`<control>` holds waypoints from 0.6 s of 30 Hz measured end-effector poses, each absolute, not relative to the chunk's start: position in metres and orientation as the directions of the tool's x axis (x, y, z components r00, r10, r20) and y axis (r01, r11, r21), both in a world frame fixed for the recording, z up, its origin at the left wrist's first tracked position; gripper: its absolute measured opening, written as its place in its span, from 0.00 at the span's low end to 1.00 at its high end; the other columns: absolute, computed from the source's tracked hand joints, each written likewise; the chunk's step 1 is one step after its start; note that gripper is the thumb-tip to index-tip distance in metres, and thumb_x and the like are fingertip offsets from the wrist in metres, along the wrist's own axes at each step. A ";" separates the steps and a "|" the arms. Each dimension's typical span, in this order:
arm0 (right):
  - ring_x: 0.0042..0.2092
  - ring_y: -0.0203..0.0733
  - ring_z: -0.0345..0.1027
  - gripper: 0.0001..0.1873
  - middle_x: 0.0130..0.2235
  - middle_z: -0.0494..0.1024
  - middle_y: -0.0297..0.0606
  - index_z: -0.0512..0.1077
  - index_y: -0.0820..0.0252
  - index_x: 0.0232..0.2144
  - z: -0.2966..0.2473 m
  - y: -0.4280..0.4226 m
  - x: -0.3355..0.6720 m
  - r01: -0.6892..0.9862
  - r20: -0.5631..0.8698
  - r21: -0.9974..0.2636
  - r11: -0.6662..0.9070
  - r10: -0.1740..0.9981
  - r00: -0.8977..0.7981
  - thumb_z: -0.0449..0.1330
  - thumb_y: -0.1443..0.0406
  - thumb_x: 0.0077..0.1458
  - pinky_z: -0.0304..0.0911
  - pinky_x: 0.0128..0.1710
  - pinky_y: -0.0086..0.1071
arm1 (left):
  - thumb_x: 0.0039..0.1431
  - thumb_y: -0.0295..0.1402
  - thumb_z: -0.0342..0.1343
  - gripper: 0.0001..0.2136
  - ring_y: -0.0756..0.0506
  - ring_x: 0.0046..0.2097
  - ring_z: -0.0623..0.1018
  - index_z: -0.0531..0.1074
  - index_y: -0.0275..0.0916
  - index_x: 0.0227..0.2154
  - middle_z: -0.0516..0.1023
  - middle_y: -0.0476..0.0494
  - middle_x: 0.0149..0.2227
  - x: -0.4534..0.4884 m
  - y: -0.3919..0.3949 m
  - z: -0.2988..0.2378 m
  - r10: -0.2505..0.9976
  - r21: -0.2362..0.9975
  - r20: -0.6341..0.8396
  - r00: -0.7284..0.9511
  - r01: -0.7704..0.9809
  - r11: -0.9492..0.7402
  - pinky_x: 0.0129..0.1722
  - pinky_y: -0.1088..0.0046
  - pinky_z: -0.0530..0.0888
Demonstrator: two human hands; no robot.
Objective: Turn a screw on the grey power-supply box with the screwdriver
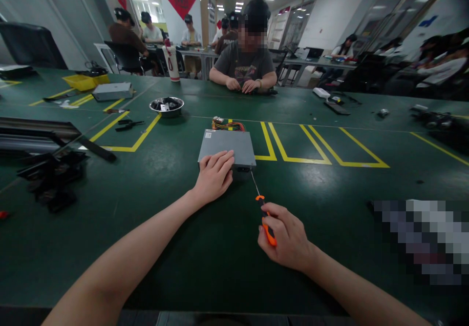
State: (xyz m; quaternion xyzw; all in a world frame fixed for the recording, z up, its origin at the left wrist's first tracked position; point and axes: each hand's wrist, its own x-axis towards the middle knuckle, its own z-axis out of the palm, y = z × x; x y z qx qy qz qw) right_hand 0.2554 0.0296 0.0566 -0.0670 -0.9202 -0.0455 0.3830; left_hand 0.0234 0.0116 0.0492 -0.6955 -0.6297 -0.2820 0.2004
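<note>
A grey metal computer power supply (240, 145) lies flat on the green table, its bundle of coloured cables (229, 125) at the far side. My left hand (216, 174) rests on its near left part, fingers stretched out over the top and near edge. In my right hand (284, 233) is a screwdriver (270, 233) with an orange and black handle, gripped by closed fingers. Its shaft points away from me, and the tip is at the near right corner of the power supply. Whether the tip sits in a screw is too small to tell.
A metal bowl (166, 113) with dark parts stands beyond to the left. Black parts (54, 179) lie at the left. A second grey metal box (113, 91) is near a yellow tray (86, 82). Yellow tape (308, 160) marks the table. Across it sits another person (244, 57).
</note>
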 end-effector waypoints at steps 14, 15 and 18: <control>0.39 0.39 0.69 0.10 0.40 0.73 0.45 0.64 0.62 0.39 0.059 0.036 0.257 0.124 0.675 -0.034 0.992 0.114 -0.729 0.55 0.71 0.51 0.67 0.34 0.30 | 0.58 0.30 0.47 0.16 0.42 0.56 0.63 0.61 0.43 0.50 0.65 0.44 0.56 0.024 0.011 0.049 0.761 0.098 0.648 0.029 0.988 -0.122 0.51 0.60 0.57; 0.37 0.38 0.69 0.10 0.40 0.74 0.44 0.64 0.62 0.37 0.058 0.035 0.256 0.120 0.670 -0.015 0.993 0.099 -0.736 0.55 0.72 0.50 0.66 0.33 0.31 | 0.58 0.30 0.47 0.16 0.42 0.56 0.64 0.61 0.42 0.50 0.65 0.44 0.56 0.024 0.011 0.049 0.759 0.097 0.650 0.029 0.988 -0.121 0.50 0.60 0.57; 0.33 0.37 0.67 0.08 0.39 0.75 0.41 0.66 0.61 0.34 0.057 0.033 0.254 0.108 0.625 0.018 0.994 0.073 -0.778 0.55 0.73 0.49 0.65 0.32 0.33 | 0.58 0.30 0.47 0.16 0.42 0.56 0.63 0.61 0.42 0.49 0.65 0.44 0.56 0.023 0.012 0.049 0.758 0.093 0.652 0.032 0.988 -0.122 0.50 0.60 0.57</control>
